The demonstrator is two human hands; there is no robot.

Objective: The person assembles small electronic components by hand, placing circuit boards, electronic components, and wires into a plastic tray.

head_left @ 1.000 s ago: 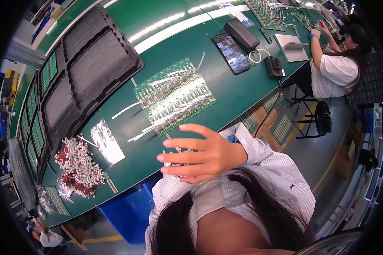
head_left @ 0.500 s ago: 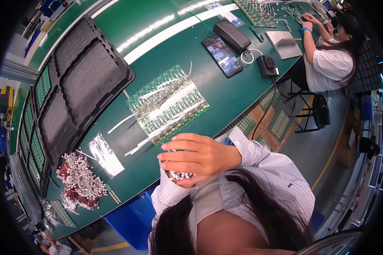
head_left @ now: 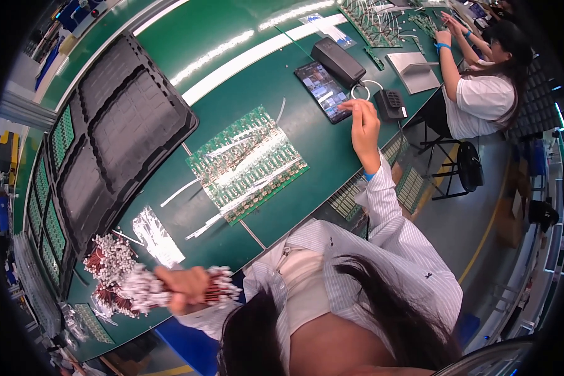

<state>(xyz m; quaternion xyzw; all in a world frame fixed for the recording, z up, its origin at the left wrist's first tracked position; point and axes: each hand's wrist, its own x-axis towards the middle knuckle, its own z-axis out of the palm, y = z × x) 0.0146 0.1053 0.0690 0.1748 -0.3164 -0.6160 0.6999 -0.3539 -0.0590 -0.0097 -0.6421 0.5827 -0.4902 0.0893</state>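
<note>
My left hand (head_left: 185, 289), smeared by motion, is closed around a bundle of red-brown wires with white connectors (head_left: 220, 285) at the table's near edge. White ends stick out on both sides of the fist. Right beside it lies a pile of similar wires (head_left: 109, 255). My right hand (head_left: 365, 128) holds nothing. Its fingers are stretched toward a black phone (head_left: 319, 89) with a lit screen, the fingertips at its near right corner; I cannot tell whether they touch. Between my hands lies a panel of green circuit boards (head_left: 232, 156) with white strips across it.
A black compartment tray (head_left: 125, 113) with green boards stands at the left. A silvery bag (head_left: 156, 235) lies near the wires. Behind the phone are a black box (head_left: 338, 59) and a small black device (head_left: 391, 103). A co-worker (head_left: 489, 94) sits at the far right.
My hands were together over white-ended wires at the table's front edge. They have parted: the left moved left with the bundle, the right moved up and right to the phone.
</note>
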